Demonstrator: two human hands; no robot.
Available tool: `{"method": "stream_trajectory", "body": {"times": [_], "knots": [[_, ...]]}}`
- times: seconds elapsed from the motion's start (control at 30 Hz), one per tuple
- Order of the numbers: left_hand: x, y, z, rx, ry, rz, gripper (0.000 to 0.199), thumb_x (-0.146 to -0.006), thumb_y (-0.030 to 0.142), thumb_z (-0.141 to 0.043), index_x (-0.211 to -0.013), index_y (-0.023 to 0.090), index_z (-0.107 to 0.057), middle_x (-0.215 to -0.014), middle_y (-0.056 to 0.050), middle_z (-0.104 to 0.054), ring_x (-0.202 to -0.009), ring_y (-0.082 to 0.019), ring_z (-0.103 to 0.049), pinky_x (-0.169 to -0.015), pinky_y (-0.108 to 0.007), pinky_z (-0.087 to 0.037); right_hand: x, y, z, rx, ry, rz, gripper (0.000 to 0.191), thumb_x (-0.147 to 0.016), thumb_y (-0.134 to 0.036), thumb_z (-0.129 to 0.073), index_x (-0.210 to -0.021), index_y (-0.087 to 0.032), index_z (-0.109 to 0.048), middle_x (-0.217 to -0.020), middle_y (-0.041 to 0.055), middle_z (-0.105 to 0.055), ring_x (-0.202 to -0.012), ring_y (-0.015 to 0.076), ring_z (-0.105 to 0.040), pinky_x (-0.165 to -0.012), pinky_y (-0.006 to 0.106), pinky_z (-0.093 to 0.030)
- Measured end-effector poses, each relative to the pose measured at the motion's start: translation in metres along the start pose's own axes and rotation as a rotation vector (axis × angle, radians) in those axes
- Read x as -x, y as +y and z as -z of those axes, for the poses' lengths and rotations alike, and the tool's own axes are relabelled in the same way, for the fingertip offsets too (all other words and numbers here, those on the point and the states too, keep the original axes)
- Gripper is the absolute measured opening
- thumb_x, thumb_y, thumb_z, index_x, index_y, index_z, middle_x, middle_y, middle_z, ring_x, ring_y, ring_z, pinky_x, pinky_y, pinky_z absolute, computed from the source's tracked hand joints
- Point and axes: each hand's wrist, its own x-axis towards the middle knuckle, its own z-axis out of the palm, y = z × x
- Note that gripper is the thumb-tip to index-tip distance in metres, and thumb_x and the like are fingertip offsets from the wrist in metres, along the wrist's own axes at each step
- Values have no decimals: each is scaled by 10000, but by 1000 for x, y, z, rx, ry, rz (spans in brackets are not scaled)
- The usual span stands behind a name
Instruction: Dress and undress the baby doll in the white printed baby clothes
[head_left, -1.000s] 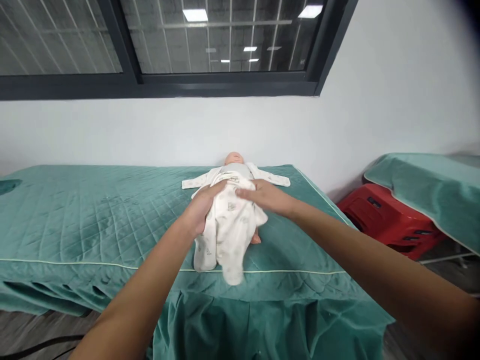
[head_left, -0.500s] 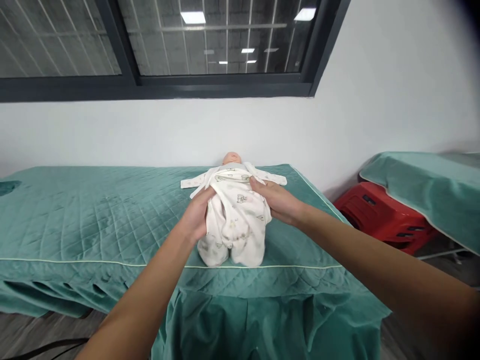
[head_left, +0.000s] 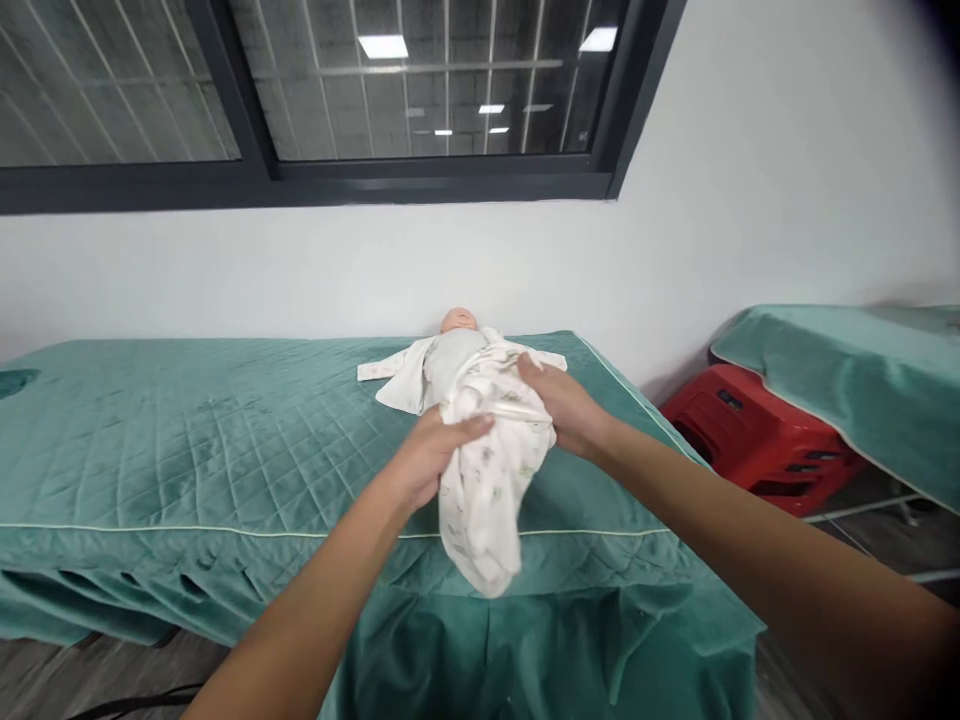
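As both arms reached in over the bed (head_left: 225,430): the two hands were on one white garment with a small scattered print.
Left hand (head_left: 427,458): it grasped the garment from the left side, the thumb laid flat across the upper face of the cloth and the other fingers mostly out of sight.
Right hand (head_left: 564,405): it gripped the same garment higher up and on the right side, thumb on top, the remaining fingers hidden around or under the fabric.
Printed garment (head_left: 487,490): bunched and creased between the hands, it covered the doll's lower body, and its narrow rounded end hung toward the wearer, across the pale piping (head_left: 600,532) at the bed's near edge.
Doll (head_left: 458,320): it lay on the bed near the right end, head toward the wall (head_left: 300,270), its belly in pale grey; its legs could not be seen.
White top (head_left: 405,388): it lay spread open about the doll, one sleeve out to each side.
Green cover: quilted above, it fell in loose folds at the front.
Window (head_left: 420,90): dark-framed and barred, it showed bright lamp reflections.
Red stools (head_left: 765,435): they stood to the right, partly under a second green-draped bed (head_left: 862,375).
Black cable (head_left: 142,703): it lay on the dark floor (head_left: 45,670), lower left.
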Motion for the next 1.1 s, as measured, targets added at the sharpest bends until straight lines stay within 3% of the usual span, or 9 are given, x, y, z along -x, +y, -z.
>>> {"method": "stream_trajectory", "body": {"times": [0.1, 0.17, 0.3, 0.47, 0.57, 0.73, 0.83, 0.97, 1.1], "knots": [[-3, 5, 8, -16, 36, -69, 569, -700, 340, -839, -1184, 92, -668, -1080, -142, -729, -969, -298, -701, -887, -395, -550, 11, 8, 1, 234, -293, -42, 534, -727, -525, -778, -1123, -173, -705, -1066, 85, -743, -993, 251, -688, -805, 328, -562], [-4, 6, 11, -58, 22, -55, 570, -702, 335, -838, -1189, 89, -670, -1068, -140, -731, -952, -295, -703, -864, -385, -558, 16, 10, -2, 372, -383, -65, 505, -687, -460, -823, -1101, -187, -725, -1073, 66, -741, -995, 254, -682, -824, 338, -553], [-3, 3, 13, -32, -23, 55, 576, -770, 389, -789, -1247, 103, -640, -1030, -141, -736, -886, -282, -715, -830, -390, -566, 19, 16, -10, 355, -218, -46, 458, -687, -438, -824, -1054, -180, -735, -1028, 59, -742, -965, 249, -678, -818, 343, -548], [-1, -7, 10, -55, -127, 199, 605, -761, 508, -775, -1199, 106, -666, -1036, -146, -733, -941, -273, -702, -870, -370, -548, 20, 20, -16, -54, 17, -46, 468, -746, -442, -780, -1112, -169, -680, -995, 71, -742, -875, 225, -697, -777, 335, -560], [-3, -12, 12, -150, -223, 251, 612, -690, 430, -850, -1190, 124, -675, -1099, -132, -721, -1003, -266, -682, -910, -356, -529, 17, 18, -13, -215, 104, -70, 437, -807, -469, -720, -1117, -166, -666, -986, 80, -744, -861, 231, -705, -798, 358, -573], [-24, -13, 26, -262, -75, 229, 488, -715, 344, -818, -1122, 105, -695, -1026, -126, -735, -933, -254, -688, -848, -343, -533, 15, 37, 1, -267, 99, -83, 435, -848, -454, -688, -1174, -167, -656, -1063, 98, -738, -972, 234, -697, -885, 361, -559], [-37, -10, 32, -505, 28, 223, 382, -752, 311, -748, -1056, 85, -702, -1012, -118, -739, -914, -256, -687, -800, -319, -527, 24, 62, 7, -242, 76, -173, 432, -832, -426, -709, -1178, -171, -664, -1103, 100, -731, -985, 228, -694, -896, 356, -550], [-48, -16, 30, -1259, -18, 154, 241, -840, 280, -591, -979, 127, -715, -1051, -102, -735, -997, -281, -670, -831, -325, -503, 40, 92, 11, -67, 78, -294, 477, -779, -417, -747, -1169, -150, -683, -1093, 124, -736, -979, 265, -692, -855, 376, -552], [-51, -36, 23, -1530, -3, 126, 250, -851, 234, -510, -983, 128, -694, -1057, -194, -710, -1011, -364, -654, -862, -454, -475, 43, 114, 15, 259, 241, -189, 435, -763, -412, -721, -1138, -192, -703, -1088, 93, -745, -1026, 292, -670, -922, 429, -522]]}}
